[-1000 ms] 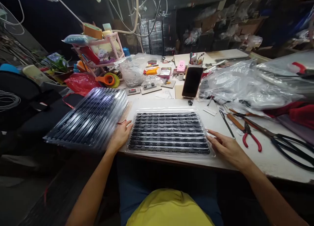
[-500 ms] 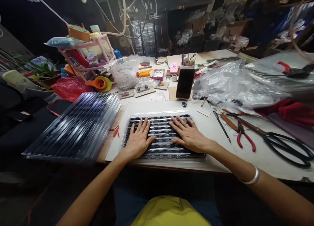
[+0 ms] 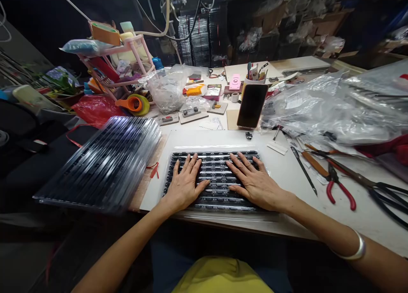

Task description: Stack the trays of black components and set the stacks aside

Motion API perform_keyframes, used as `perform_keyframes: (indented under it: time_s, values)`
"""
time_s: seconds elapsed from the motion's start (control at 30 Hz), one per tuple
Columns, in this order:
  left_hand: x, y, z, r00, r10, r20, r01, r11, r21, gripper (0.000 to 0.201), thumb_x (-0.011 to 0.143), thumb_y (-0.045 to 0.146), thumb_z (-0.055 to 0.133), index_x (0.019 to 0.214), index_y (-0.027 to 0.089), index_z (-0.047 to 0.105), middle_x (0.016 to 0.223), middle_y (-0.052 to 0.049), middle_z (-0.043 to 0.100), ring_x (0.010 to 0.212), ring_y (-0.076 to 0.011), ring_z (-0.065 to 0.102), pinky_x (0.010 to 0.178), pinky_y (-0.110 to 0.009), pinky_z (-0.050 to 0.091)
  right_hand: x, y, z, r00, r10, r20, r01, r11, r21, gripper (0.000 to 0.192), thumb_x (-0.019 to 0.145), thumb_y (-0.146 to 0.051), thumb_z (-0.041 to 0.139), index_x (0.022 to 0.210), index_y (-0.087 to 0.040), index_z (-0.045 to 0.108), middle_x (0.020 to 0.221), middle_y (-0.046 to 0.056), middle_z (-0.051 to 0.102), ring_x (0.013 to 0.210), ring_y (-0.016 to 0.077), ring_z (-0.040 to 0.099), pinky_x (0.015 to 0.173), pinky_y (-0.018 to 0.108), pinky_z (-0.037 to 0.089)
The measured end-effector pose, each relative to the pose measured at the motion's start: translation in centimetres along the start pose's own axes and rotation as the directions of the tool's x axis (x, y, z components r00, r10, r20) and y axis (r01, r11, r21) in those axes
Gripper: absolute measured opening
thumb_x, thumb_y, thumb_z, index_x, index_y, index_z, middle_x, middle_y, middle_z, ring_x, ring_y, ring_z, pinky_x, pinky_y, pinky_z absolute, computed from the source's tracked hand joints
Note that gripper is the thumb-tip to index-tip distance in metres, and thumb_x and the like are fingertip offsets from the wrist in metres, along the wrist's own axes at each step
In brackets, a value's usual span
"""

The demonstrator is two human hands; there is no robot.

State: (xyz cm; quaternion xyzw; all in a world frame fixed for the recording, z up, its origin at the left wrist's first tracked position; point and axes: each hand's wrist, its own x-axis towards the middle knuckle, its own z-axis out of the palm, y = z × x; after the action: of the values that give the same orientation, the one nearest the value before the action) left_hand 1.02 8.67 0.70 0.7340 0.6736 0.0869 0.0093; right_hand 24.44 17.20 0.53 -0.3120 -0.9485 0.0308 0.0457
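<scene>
The white worktable (image 3: 287,174) carries a clear plastic tray of dark strips (image 3: 213,157) near its front edge, the strips' long axis running left to right. A stack of like trays (image 3: 102,161) overhangs the table's left end. Both hands lie palm-down on the tray — left hand (image 3: 183,184) on its left half, right hand (image 3: 255,182) on its right — fingers spread flat, gripping nothing.

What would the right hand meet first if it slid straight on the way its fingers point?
The right hand lies flat on the clear tray, fingers aimed up-left. Past the tray's far edge comes bare white mat, then probably the papers, though depth is unclear.
</scene>
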Motion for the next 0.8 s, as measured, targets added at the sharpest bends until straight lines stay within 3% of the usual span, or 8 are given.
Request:
perform_keyframes:
  time_s: [0.1, 0.2, 0.37, 0.6, 0.8]
  values:
    - [0.8, 0.1, -0.2, 0.999, -0.019, -0.046, 0.016, 0.998, -0.066, 0.063, 0.085, 0.059, 0.042, 0.132, 0.017, 0.041, 0.145, -0.015, 0.037, 0.136, -0.0295, 0.025, 0.110, -0.053, 0.013, -0.4, -0.2, 0.2, 0.994, -0.035, -0.100, 0.032, 0.999, -0.031, 0.061, 0.093, -0.055, 0.028, 0.141, -0.019, 0.035, 0.150, 0.010, 0.025, 0.139, 0.0304, 0.019, 0.106, 0.058, 0.021]
    - [2.2, 0.5, -0.2, 0.990, -0.096, -0.101, 0.086, 0.991, -0.102, 0.050, 0.084, 0.057, 0.048, 0.115, 0.018, 0.053, 0.129, -0.014, 0.050, 0.124, -0.0290, 0.040, 0.106, -0.052, 0.021, -0.8, -0.4, 0.2, 0.984, -0.062, -0.170, 0.050, 0.996, -0.069, 0.055, 0.094, -0.050, 0.030, 0.137, -0.018, 0.042, 0.148, 0.012, 0.030, 0.137, 0.0308, 0.024, 0.104, 0.056, 0.024]
    - [3.6, 0.6, -0.2, 0.982, -0.102, -0.157, 0.091, 0.993, -0.079, 0.040, 0.082, 0.054, 0.053, 0.097, 0.017, 0.056, 0.115, -0.013, 0.051, 0.113, -0.0285, 0.042, 0.100, -0.049, 0.027, -1.0, -0.8, -0.2, 0.965, -0.082, -0.247, 0.057, 0.993, -0.104, 0.046, 0.095, -0.040, 0.037, 0.133, -0.016, 0.049, 0.145, 0.015, 0.036, 0.134, 0.0320, 0.031, 0.104, 0.053, 0.023]
    - [3.3, 0.4, 0.2, 0.968, -0.039, -0.249, 0.028, 0.999, -0.046, 0.037, 0.081, 0.052, 0.057, 0.092, 0.017, 0.058, 0.108, -0.011, 0.054, 0.107, -0.0267, 0.046, 0.097, -0.047, 0.029, -0.8, -0.7, 0.2, 0.960, -0.096, -0.263, 0.078, 0.994, -0.077, 0.044, 0.095, -0.040, 0.038, 0.129, -0.016, 0.052, 0.140, 0.012, 0.046, 0.129, 0.0308, 0.038, 0.102, 0.050, 0.029]
    - [3.0, 0.7, 0.4, 0.962, 0.065, -0.264, -0.060, 0.998, 0.025, 0.029, 0.087, 0.045, 0.052, 0.088, 0.020, 0.064, 0.110, -0.009, 0.061, 0.107, -0.0253, 0.052, 0.099, -0.051, 0.028, -0.4, -0.3, 0.9, 0.985, -0.074, -0.155, 0.065, 0.996, -0.066, 0.051, 0.095, -0.045, 0.033, 0.136, -0.017, 0.045, 0.146, 0.010, 0.036, 0.133, 0.0312, 0.033, 0.102, 0.051, 0.032]
